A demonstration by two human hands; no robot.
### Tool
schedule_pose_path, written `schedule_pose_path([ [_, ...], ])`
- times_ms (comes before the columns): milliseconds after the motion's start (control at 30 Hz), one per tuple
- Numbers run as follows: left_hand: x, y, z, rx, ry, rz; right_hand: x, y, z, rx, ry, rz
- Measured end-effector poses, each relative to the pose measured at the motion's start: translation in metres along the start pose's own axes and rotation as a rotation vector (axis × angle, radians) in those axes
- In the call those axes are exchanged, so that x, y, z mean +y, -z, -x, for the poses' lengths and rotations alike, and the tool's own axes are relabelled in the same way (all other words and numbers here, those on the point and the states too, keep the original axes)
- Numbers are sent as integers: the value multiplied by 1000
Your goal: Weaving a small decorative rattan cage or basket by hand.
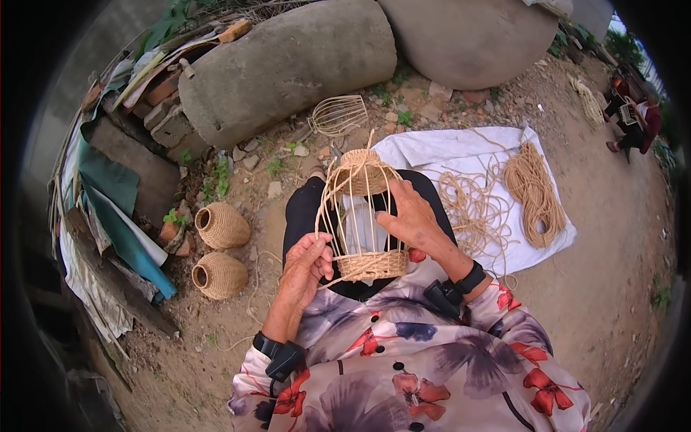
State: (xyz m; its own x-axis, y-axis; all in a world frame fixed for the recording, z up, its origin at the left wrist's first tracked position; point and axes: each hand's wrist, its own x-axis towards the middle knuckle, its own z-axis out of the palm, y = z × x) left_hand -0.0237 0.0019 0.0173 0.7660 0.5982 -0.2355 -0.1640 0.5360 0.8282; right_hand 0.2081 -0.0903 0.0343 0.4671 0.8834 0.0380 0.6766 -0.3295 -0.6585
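A half-woven basket [371, 265] stands across my lap, with a woven band at its near end, a woven neck at its far end and bare ribs between. My left hand [306, 268] is at its left side, fingertips pinched on a strand of twine [322, 209] that runs up along the ribs to the neck. On the right side, my right hand [412, 214] grips the frame; its thumb lies over a rib and its fingertips are partly hidden near the neck.
Two finished woven pots [222, 225] lie on the ground at left. Beyond my knees sits a bare rib frame [338, 115]. A white sheet [417, 147] at right bears a twine coil [534, 191] and loose twine [468, 209]. Concrete cylinders [288, 68] lie behind; another person [637, 119] sits far right.
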Motion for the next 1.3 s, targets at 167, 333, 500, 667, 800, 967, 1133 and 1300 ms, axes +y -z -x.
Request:
schedule_pose_path([
  [167,-1,2,3,58,-71,18,12,-2,2,-7,39,-138],
  [333,-1,8,8,107,-50,-76,10,10,12,-66,14,-276],
  [500,9,15,4,186,-76,-343,27,10,12,-81,-16,-330],
  [667,23,-11,-13,93,-51,-262,23,6,12,-68,-31,-313],
  [800,20,-22,-31,84,-118,-603,18,7,13,-58,-47,-322],
  [967,3,-37,-36,160,-862,-1295,18,-3,19,166,53,7],
  [1133,9,-52,-23,177,-410,-877,29,-3,18,277,69,-241],
  [1300,-5,-36,-2,326,-171,-621,41,-3,11,258,9,-333],
])
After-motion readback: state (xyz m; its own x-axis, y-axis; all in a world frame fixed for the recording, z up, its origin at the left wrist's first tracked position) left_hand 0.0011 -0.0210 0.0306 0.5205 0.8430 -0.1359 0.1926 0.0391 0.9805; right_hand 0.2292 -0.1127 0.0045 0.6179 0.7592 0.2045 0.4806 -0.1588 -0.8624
